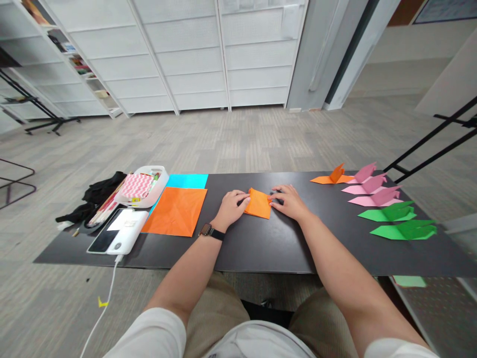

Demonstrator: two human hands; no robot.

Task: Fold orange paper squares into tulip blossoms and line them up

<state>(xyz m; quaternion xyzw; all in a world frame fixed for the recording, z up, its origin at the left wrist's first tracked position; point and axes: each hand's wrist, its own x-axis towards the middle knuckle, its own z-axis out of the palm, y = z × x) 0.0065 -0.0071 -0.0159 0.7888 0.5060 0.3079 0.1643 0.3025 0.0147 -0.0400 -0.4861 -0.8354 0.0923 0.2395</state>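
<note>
A small folded square of orange origami paper lies on the dark table between my hands. My left hand, with a watch on its wrist, pinches the paper's left edge between thumb and fingers. At the opposite edge my right hand has its thumb and fingertips closed on a small corner of the paper. The paper's underside is hidden. Left of my left hand lies a larger flat orange sheet, with a blue sheet partly under it.
Folded paper birds stand in a row at the right: an orange bird, several pink birds and green birds. At the left are a white basket, a white power bank with a cable, and a black cloth.
</note>
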